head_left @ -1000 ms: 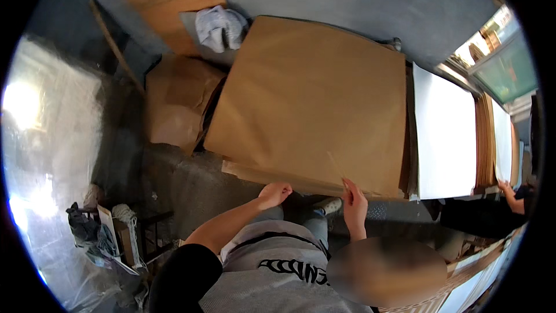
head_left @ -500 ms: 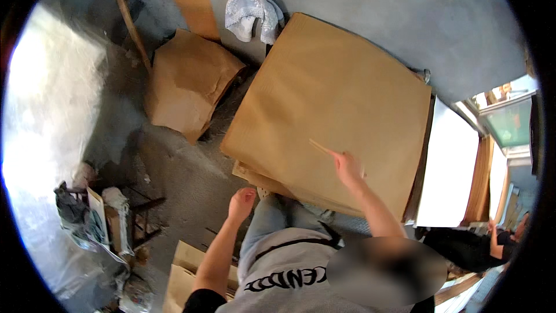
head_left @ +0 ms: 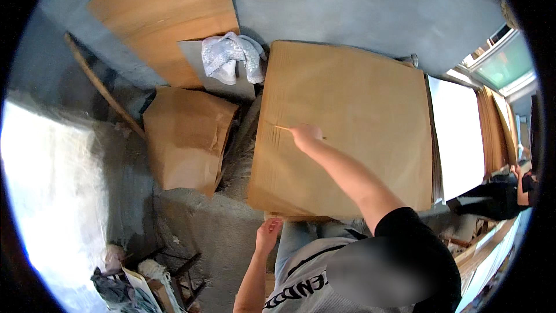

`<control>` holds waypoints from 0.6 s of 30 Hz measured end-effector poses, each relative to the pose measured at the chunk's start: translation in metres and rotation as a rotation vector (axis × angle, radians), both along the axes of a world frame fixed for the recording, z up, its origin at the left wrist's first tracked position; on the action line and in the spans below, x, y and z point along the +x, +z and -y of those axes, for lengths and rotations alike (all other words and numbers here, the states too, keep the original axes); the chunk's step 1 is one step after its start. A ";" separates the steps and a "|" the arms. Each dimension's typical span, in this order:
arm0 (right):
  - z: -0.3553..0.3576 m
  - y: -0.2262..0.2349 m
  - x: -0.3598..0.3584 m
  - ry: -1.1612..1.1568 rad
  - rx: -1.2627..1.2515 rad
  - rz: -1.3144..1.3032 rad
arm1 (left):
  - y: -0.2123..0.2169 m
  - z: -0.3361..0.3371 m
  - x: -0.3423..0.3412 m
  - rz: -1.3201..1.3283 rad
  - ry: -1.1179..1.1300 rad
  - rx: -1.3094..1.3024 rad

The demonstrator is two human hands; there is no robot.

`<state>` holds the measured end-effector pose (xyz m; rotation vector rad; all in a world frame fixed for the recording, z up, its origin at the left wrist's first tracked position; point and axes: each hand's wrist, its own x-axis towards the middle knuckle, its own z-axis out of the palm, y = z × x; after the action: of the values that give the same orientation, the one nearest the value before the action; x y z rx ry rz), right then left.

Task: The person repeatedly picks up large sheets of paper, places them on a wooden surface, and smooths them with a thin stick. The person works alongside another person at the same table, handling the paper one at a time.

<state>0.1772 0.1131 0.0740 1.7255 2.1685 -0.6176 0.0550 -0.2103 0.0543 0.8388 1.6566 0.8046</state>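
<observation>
Brown cardboard sheets (head_left: 347, 122), large and flat, lie in a stack on the grey concrete floor (head_left: 359, 0), just ahead of the person's knees. The right hand (head_left: 306, 134) is stretched out over the top sheet and pinches a thin pale stick (head_left: 282, 128) between its fingers, the stick's tip lying on the cardboard toward the sheet's left half. The left hand (head_left: 269, 233) hangs below the stack's near edge, fingers loosely open, holding nothing; whether it touches the edge cannot be told.

Just right of the stack lies a white rectangular sheet (head_left: 457, 139), and beyond that more tan boards (head_left: 492, 133) stand on edge. Left of the stack a folded brown paper sack (head_left: 185, 139) rests on the floor, near the cardboard but apart from it. Behind it a crumpled white cloth (head_left: 230, 58) sits on a grey flat panel (head_left: 197, 64), which leans against a large orange-brown plywood board (head_left: 162, 17). A thin wooden strip (head_left: 101, 84) slants across the floor at far left. At the right rim another person's dark sleeve (head_left: 492, 200) reaches in, well apart from the stack.
</observation>
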 end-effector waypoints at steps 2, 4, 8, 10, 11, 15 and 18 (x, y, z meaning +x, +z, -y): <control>0.009 0.000 0.033 0.045 0.155 -0.014 | -0.016 0.010 -0.024 0.032 0.015 0.016; 0.006 -0.007 0.075 -0.004 0.073 0.008 | -0.013 -0.001 -0.046 0.027 0.021 0.003; -0.007 0.049 0.030 0.099 0.066 0.211 | -0.041 -0.013 -0.072 -0.080 0.054 -0.006; -0.009 0.046 -0.004 -0.003 0.059 0.133 | -0.028 -0.051 -0.067 -0.108 -0.023 0.014; -0.011 0.040 -0.013 0.004 0.084 0.108 | -0.010 -0.071 -0.061 -0.102 -0.070 0.039; -0.001 -0.004 0.021 -0.029 0.163 0.024 | 0.002 -0.092 -0.061 -0.095 -0.171 0.113; -0.001 0.026 0.045 0.007 0.130 0.084 | -0.002 -0.085 -0.066 -0.405 -0.413 0.182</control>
<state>0.2218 0.1136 0.0998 1.7736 2.1994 -0.4026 -0.0114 -0.1251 0.0521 1.4923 1.6824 0.5204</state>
